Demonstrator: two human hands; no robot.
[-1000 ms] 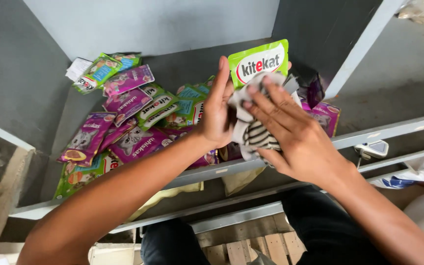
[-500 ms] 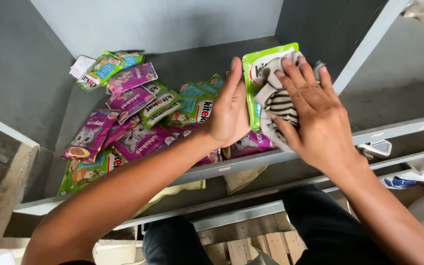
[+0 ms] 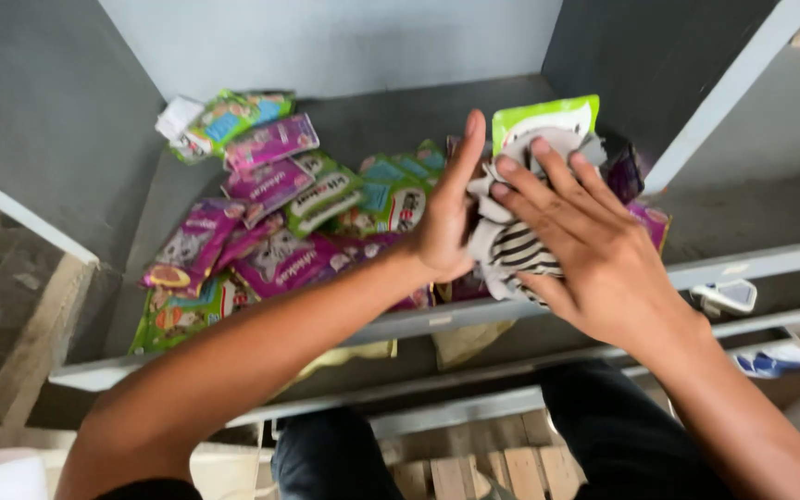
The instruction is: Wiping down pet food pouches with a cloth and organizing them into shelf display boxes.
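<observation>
My left hand [image 3: 444, 220] and my right hand [image 3: 585, 243] press together on an upright bundle of pet food pouches [image 3: 534, 176] at the right end of a grey shelf [image 3: 344, 130]. The front pouch is green and white with a striped cat picture. My left palm braces the bundle's left side, fingers pointing up. My right hand lies flat over its front, fingers spread. A loose pile of purple and green pouches [image 3: 270, 231] covers the shelf to the left of my left forearm.
A pale metal rail [image 3: 752, 264] runs along the shelf's front edge. A dark divider wall [image 3: 659, 65] closes the compartment on the right. A small white clip [image 3: 726, 296] hangs on the rail at right. Wooden slats [image 3: 456, 472] lie on the floor below.
Both hands have pushed the bundle upright and drawn closer together. The front pouch's top, turned toward me before, now stands up behind my right fingers.
</observation>
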